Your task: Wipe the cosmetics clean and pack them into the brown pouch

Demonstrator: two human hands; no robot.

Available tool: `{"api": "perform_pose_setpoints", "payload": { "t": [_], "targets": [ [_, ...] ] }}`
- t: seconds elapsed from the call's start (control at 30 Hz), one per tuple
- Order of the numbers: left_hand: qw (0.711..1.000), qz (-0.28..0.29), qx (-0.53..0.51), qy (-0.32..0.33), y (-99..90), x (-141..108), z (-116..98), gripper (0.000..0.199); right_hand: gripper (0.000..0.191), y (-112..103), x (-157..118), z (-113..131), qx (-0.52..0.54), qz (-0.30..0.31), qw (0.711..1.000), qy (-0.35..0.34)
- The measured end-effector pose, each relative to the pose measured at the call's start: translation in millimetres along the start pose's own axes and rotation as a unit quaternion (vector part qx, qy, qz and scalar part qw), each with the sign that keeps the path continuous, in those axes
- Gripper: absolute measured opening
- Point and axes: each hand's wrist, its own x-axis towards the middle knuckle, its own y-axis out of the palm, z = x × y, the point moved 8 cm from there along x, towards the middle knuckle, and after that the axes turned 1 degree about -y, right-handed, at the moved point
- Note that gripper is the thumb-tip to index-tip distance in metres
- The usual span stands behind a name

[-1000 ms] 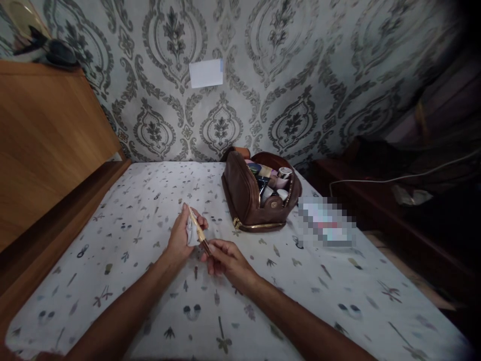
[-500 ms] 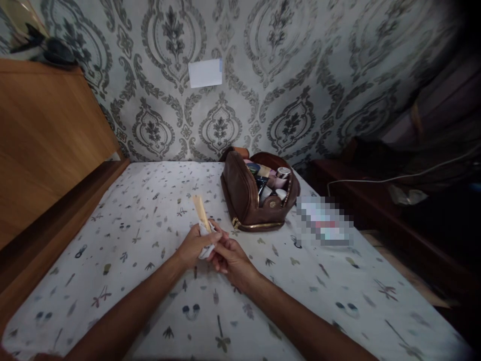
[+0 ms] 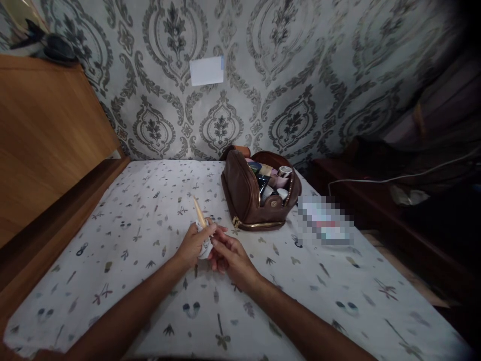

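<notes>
My left hand (image 3: 194, 243) is closed around a crumpled white tissue (image 3: 205, 246) wrapped about the lower part of a slim gold-coloured cosmetic stick (image 3: 199, 212), whose tip points up and away. My right hand (image 3: 228, 254) pinches the stick's near end, fingers touching the left hand. Both hands hover over the patterned white bedsheet (image 3: 143, 225). An open brown cosmetic pouch (image 3: 246, 198), filled with several small jars and tubes, stands just beyond the hands to the right.
A wooden headboard (image 3: 48, 145) runs along the left. Patterned wallpaper with a white paper patch (image 3: 206, 70) rises behind. A blurred flat item (image 3: 325, 221) lies right of the pouch. Dark furniture with a white cable (image 3: 394, 178) is at the right.
The stick has gone from lying slanted across my left palm to standing up out of the tissue. My hands have closed together and the left hand has slid down its length.
</notes>
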Motion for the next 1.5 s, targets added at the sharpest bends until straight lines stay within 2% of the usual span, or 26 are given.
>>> {"api": "perform_pose_setpoints", "payload": {
  "t": [0.17,0.3,0.37,0.47,0.53,0.73,0.87,0.93,1.1,1.2,1.33,1.47,1.5],
  "targets": [
    [1.0,-0.004,-0.016,0.002,-1.9,2.3,-3.7,0.041,0.047,-4.1,5.0,0.2,-0.037,0.006,0.999,-0.006],
    [0.996,-0.057,-0.047,0.043,-13.2,5.4,-11.9,0.039,0.041,-8.4,4.0,3.5,-0.108,-0.024,0.993,-0.051],
    [0.994,-0.084,-0.056,0.049,-20.6,6.9,-13.4,0.039,0.031,-9.5,-0.1,8.9,-0.18,-0.05,0.979,-0.085],
    [0.992,-0.104,-0.06,0.041,-27.7,8.7,-13.6,0.039,0.016,-9.2,-8.1,20.0,-0.303,-0.087,0.939,-0.136],
    [0.99,-0.103,-0.082,0.047,-29.0,9.3,-15.4,0.039,0.012,-6.3,-11.3,24.7,-0.35,-0.085,0.921,-0.151],
    [0.988,-0.062,-0.133,0.047,-23.0,10.6,-17.2,0.042,0.025,12.3,-14.2,30.9,-0.383,0.015,0.906,-0.177],
    [0.985,-0.086,-0.14,0.051,-27.1,10.8,-20.9,0.043,0.012,6.8,-12.1,27.9,-0.369,-0.008,0.917,-0.152],
    [0.984,-0.094,-0.141,0.06,-28.5,10.8,-24.0,0.044,0.005,2.0,-12.8,27.0,-0.391,-0.04,0.907,-0.15],
    [0.987,-0.078,-0.137,0.029,-23.3,9.6,-12.8,0.042,0.014,-2.0,-20.8,29.1,-0.488,-0.105,0.85,-0.167],
    [0.993,-0.056,-0.105,-0.006,-16.4,8.1,2.2,0.043,0.014,-2.2,-22.3,29.8,-0.509,-0.113,0.835,-0.173],
    [0.995,-0.071,-0.063,-0.019,-14.7,5.8,11.3,0.05,0.013,0.6,-22.9,30.6,-0.506,-0.095,0.836,-0.191],
    [0.99,-0.121,-0.064,-0.021,-26.8,8.3,13.9,0.051,0.032,3.3,-22.4,34.2,-0.487,-0.075,0.849,-0.189],
    [0.992,-0.106,-0.059,-0.021,-27.6,11.2,14.5,0.051,0.035,3.0,-21.4,36.6,-0.478,-0.074,0.854,-0.194]
  ]
}}
